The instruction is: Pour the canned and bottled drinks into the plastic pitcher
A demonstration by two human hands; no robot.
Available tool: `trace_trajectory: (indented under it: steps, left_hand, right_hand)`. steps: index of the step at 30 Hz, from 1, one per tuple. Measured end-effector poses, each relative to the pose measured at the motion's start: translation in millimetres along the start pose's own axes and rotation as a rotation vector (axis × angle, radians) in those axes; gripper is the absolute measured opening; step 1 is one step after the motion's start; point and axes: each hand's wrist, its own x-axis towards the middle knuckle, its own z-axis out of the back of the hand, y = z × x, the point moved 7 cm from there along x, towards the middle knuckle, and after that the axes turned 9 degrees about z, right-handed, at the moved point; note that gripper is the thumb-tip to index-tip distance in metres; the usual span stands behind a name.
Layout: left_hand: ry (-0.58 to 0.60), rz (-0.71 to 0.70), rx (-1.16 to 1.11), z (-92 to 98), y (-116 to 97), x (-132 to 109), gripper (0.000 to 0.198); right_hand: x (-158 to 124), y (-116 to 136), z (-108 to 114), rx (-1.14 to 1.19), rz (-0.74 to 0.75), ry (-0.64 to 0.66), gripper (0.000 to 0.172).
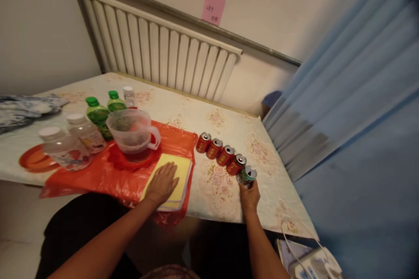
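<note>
My left hand [163, 184] lies flat with fingers stretched on a stack of yellow paper [181, 170]. The paper rests on a red plastic bag [176, 137] spread over the table. My right hand [250, 197] is wrapped around the lower part of a green drink can [248, 175], which stands upright with its top opened. Several red cans [225, 155] stand in a slanting row beside it, the green one at the near right end. Left of the paper, a clear plastic measuring jug [129, 130] with a handle sits in a red dish [119, 160].
Clear jars with white lids [67, 150] and green-capped bottles [98, 115] stand on the left. An orange lid [36, 159] lies by them. A radiator [157, 39] lines the wall behind the flowered tablecloth [216, 117]. A blue curtain [340, 109] hangs at right.
</note>
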Motion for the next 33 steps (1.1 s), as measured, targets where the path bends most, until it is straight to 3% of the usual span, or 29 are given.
trace_trajectory:
  steps: [9, 14, 19, 23, 26, 33]
  left_hand:
    - [-0.057, 0.043, -0.101, 11.2, 2, -6, 0.037]
    - [-0.078, 0.036, -0.175, 24.0, 2, -6, 0.033]
    - [-0.113, 0.062, -0.266, 49.8, 16, -16, 0.032]
    - [-0.157, 0.137, -0.31, 78.8, 45, -33, 0.028]
    - [-0.234, 0.243, -0.322, 102.8, 79, -48, 0.026]
    - [-0.642, 0.689, -0.233, 164.5, 181, -79, 0.057]
  right_hand:
    - [-22, -1, 8, -0.036, -0.071, 0.012, 0.07]
    - [-38, -2, 11, -0.158, -0.038, 0.052, 0.06]
    - [-43, -2, 6, -0.295, 0.046, 0.122, 0.055]
    - [-43, 0, 4, -0.347, 0.091, 0.137, 0.053]
    - [-44, 2, 4, -0.369, 0.114, 0.14, 0.051]
    - [-44, 1, 3, -0.367, 0.125, 0.183, 0.048]
